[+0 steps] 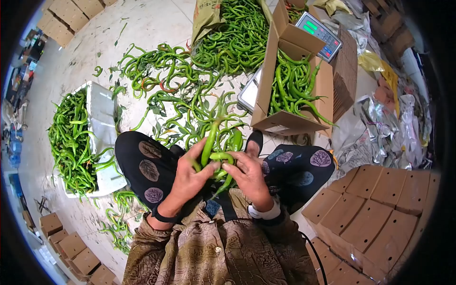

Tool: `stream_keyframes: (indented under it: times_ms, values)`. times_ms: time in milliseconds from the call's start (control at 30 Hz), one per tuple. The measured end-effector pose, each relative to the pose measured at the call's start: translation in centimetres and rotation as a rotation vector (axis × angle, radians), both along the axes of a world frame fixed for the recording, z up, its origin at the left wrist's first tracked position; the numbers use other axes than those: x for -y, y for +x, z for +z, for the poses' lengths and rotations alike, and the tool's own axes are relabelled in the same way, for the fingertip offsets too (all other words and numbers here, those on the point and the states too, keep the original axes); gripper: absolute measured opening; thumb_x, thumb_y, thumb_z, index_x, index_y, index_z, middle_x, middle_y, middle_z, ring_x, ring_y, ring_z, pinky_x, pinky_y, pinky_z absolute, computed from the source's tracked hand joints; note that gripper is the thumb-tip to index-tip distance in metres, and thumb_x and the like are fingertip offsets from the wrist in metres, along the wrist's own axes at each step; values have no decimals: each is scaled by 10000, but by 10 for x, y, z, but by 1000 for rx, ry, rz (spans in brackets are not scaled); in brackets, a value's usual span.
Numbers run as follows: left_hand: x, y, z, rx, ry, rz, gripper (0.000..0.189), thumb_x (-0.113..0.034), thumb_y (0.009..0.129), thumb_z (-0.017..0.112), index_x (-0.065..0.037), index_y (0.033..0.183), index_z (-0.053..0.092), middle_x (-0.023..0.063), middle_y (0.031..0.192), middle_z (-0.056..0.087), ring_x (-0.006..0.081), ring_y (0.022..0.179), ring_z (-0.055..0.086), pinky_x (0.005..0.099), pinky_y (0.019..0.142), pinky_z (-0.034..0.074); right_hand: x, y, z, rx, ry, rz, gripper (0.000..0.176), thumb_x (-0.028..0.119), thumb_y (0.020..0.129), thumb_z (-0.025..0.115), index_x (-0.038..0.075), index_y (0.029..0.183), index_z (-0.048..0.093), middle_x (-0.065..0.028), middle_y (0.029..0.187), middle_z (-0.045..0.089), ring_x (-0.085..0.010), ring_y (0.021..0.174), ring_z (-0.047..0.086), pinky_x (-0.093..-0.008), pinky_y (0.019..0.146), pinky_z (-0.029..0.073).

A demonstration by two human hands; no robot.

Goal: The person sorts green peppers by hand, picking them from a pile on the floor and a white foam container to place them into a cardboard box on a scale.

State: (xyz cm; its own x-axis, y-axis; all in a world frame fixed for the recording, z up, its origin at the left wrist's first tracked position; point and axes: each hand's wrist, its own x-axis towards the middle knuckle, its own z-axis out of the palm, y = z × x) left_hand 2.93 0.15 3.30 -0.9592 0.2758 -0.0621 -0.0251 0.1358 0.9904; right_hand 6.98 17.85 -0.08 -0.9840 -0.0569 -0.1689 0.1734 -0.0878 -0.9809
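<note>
Between my knees, both hands are closed around long green chili peppers. My left hand point(192, 173) grips a few of them, one chili pepper point(208, 145) pointing up and away from me. Close beside it, my right hand point(248, 175) pinches a curled chili pepper point(221, 156), its thumb near the left thumb. Another pepper hangs below the fingers toward my lap. Just beyond the hands, loose green peppers point(190, 107) with leaves lie spread over the floor. Parts of the held peppers are hidden by my fingers.
An open cardboard box point(263, 102) of peppers rests on a scale, whose lit display point(316, 35) stands behind it. A full sack point(205, 21) is ahead; a white foam box point(102, 102) of peppers stands left. Stacked cartons point(365, 209) are at right, beside plastic wrapping point(370, 128).
</note>
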Motion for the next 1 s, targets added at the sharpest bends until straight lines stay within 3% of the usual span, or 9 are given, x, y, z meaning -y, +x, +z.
stream_keyframes:
  times_ms: [100,167,300,433,567,667,733,967,1000]
  values:
    - [-1,-2,9,430,559,29,530,-137,859,687,47,1323,509,121,1164,621,186,1051,596,316,971,446,-5,-10,20,139,-94,-38,298,89,955,591,-31,1228,578,-76,1075,634,-125,912,639,-244,845,484]
    - [12,-5,-7,593,533,15,459,-133,869,669,40,1271,531,114,1132,624,166,1005,606,297,922,467,-7,-13,15,82,-42,-25,305,84,958,586,-42,1234,571,-72,1040,648,-124,833,651,-242,809,501]
    - [11,-11,-7,577,510,6,382,-207,853,685,0,1151,566,126,1091,619,183,909,626,335,856,507,-7,-15,13,64,-123,-25,320,96,970,566,-48,1255,556,-79,1039,654,-132,818,656,-242,769,518]
    - [20,-23,-13,446,856,413,278,-185,902,648,-36,1111,540,111,1019,627,227,1017,603,362,887,511,-16,-20,14,122,-123,-101,450,42,939,573,-13,1372,464,-105,1092,615,-160,827,655,-250,707,507]
    - [31,-24,-31,427,786,447,219,-169,918,627,-41,1071,536,92,971,612,209,947,592,364,861,522,-20,-26,26,52,-142,-242,660,87,919,601,31,1491,277,-118,1055,645,-157,819,642,-221,601,430]
    - [24,-8,-40,562,432,253,194,-138,922,621,-34,1074,562,83,962,648,172,883,604,304,788,513,-26,-31,29,142,-288,-191,576,89,932,578,18,1453,343,-106,1032,637,-158,843,621,-247,666,461]
    - [17,6,-60,582,409,217,248,-137,925,624,-2,1124,563,92,999,666,165,915,615,275,845,483,-31,-33,23,166,-510,-222,472,78,938,553,-42,1375,423,-113,999,641,-177,870,624,-305,825,498]
    - [9,10,-62,606,417,174,328,-137,949,579,28,1228,527,130,1101,658,178,1024,606,303,930,455,-69,-53,68,14,-556,-230,336,135,994,486,-15,1295,487,-93,1014,606,-171,903,592,-305,842,480]
    - [10,9,-58,471,219,91,389,-181,949,574,29,1269,504,151,1158,633,177,859,616,293,712,480,-72,-57,74,-45,-511,-249,329,137,1001,478,-7,1297,486,-93,1010,609,-169,895,594,-308,848,485]
